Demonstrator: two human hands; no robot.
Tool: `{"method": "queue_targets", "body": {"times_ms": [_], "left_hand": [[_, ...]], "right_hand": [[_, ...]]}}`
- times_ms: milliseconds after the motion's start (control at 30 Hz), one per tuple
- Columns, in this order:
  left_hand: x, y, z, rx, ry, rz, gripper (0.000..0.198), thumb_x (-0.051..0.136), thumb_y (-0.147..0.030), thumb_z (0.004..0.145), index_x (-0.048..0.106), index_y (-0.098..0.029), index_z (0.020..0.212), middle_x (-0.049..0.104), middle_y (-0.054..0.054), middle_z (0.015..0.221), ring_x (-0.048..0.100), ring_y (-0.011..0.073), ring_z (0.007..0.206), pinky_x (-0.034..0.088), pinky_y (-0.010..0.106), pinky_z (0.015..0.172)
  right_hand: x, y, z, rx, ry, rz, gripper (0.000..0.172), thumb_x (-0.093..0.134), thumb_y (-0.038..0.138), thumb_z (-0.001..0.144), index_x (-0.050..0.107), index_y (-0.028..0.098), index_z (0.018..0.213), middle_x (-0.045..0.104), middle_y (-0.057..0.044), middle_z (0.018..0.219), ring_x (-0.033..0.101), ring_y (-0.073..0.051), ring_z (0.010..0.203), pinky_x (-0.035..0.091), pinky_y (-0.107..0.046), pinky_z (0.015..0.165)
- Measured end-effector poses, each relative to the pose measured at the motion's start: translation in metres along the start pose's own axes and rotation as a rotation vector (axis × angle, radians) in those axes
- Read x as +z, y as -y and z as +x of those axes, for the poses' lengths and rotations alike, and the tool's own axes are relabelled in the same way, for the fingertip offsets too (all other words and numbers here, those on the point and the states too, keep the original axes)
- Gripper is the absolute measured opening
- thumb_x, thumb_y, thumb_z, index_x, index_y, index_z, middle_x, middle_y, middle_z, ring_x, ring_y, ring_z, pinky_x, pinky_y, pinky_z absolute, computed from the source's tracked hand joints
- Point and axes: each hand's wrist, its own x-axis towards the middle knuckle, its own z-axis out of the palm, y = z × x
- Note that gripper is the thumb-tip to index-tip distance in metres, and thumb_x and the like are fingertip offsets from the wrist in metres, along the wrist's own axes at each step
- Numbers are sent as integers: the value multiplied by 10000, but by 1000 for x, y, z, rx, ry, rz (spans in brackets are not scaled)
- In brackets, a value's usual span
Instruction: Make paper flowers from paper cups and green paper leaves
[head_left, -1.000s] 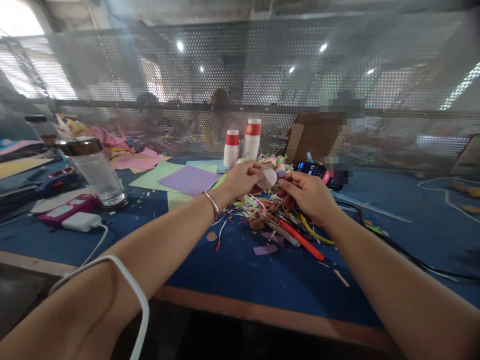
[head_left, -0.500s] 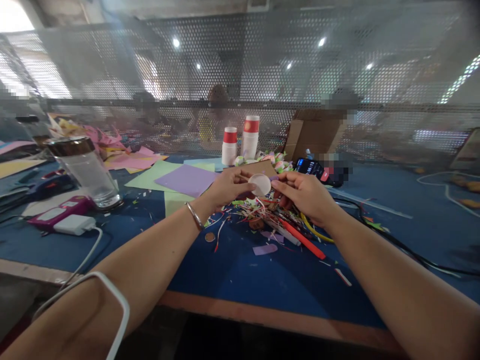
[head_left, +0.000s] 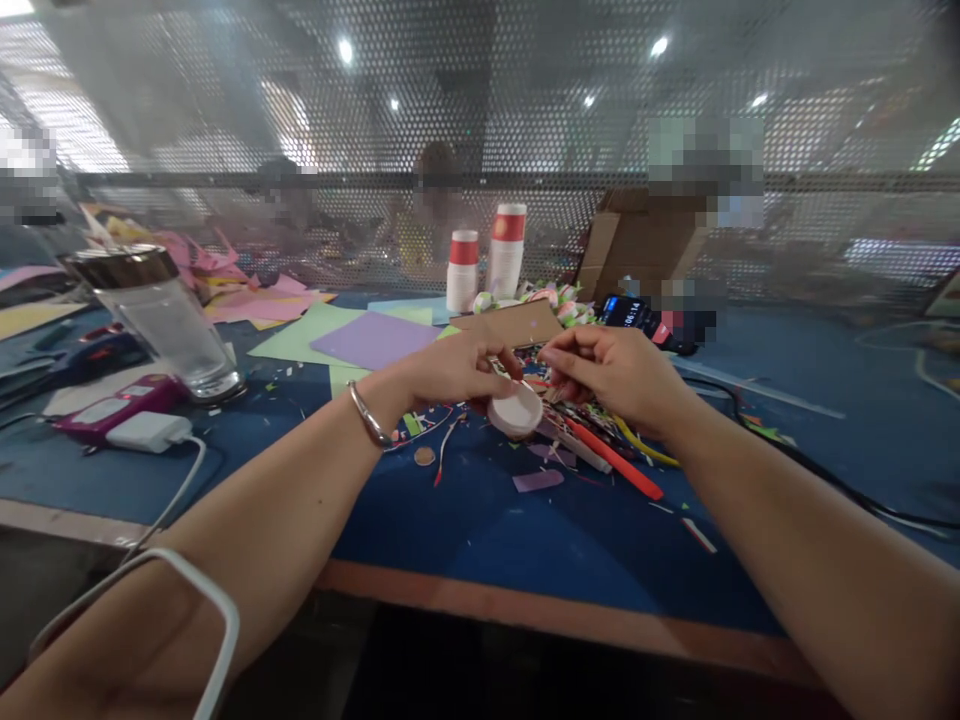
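Observation:
My left hand point(head_left: 480, 372) has its thumb and fingers closed on a small white round piece with a rim point(head_left: 515, 412), which looks like the base of a paper cup. It is tilted so its flat face points up towards me. Just to the right, my right hand point(head_left: 611, 375) is apart from the white piece, with thumb and fingertips pinched together. Whatever that pinch holds, if anything, is too small to make out. Below both hands lies a heap of thin paper strips point(head_left: 559, 405), with a red-orange stick point(head_left: 619, 460) across it.
Two stacks of paper cups point(head_left: 463, 272) stand behind, beside a cardboard box point(head_left: 637, 240). Purple paper point(head_left: 371, 338) lies left of centre. Further left are a glass jar point(head_left: 169, 325) and a white charger point(head_left: 150, 432) with its cable. A phone point(head_left: 624, 312) is behind my right hand.
My left hand has lowered the white piece and tilted it. My right fingers have come away from it, leaving a gap between the hands. The view has tipped slightly down.

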Motion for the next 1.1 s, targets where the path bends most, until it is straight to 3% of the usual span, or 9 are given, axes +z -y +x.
{"method": "queue_targets", "body": {"times_ms": [133,233,400,567,633,833,900,967,1100], "left_hand": [[-2,-8,-9,-41,237,-16,177,747,-75,710,749,-161,864,731,56,698,700,192,568,515,253,524],[0,-8,-11,-53,325,62,191,743,-101,707,755,-170,884,753,75,752,715,218,592,534,272,519],[-1,-4,-9,-11,327,304,136,704,-210,816,749,-190,943,745,39,722,677,169,547,451,232,517],[-3,-11,-14,115,197,631,177,723,-357,877,792,-195,853,742,26,717,623,153,617,355,252,577],[-2,-15,-16,122,193,618,203,754,-398,859,802,-203,824,750,31,744,616,156,631,339,261,585],[2,-20,-24,93,366,546,314,932,-348,631,778,-228,877,743,-8,790,605,150,635,327,254,572],[1,-17,-23,89,335,550,285,913,-412,652,739,-219,769,681,-30,674,531,124,542,286,268,542],[-2,-12,-19,124,214,544,289,852,-451,730,702,-208,685,619,-31,598,478,114,507,266,285,544],[-6,2,-6,173,-47,607,144,739,-309,841,746,-196,753,635,0,636,498,134,571,282,300,611]], "right_hand": [[-3,-1,0,-43,-6,-98,191,729,383,889,705,198,848,708,-35,661,604,-129,492,503,-273,501],[-4,-1,0,-91,20,-205,185,697,379,897,695,207,831,717,-31,657,620,-140,497,495,-280,519],[-5,0,0,-177,33,-440,166,651,349,898,718,205,851,735,-33,698,645,-166,590,449,-296,579],[-6,2,0,-212,59,-553,173,649,350,894,723,203,841,736,-32,711,631,-174,635,412,-302,616],[-6,1,-1,-216,84,-569,196,639,369,904,718,204,835,722,-25,686,615,-170,612,399,-299,602],[-8,0,-2,-205,178,-673,247,621,403,923,707,210,796,743,-35,730,632,-180,647,394,-299,611],[-8,1,-2,-197,193,-707,248,622,404,926,710,212,796,744,-37,735,632,-185,656,387,-303,617],[-8,2,-2,-176,192,-745,249,624,406,930,714,215,797,738,-36,729,624,-188,651,377,-306,617],[-8,2,-2,-139,166,-800,265,623,419,940,716,215,801,732,-38,721,619,-192,648,360,-307,612]]}}
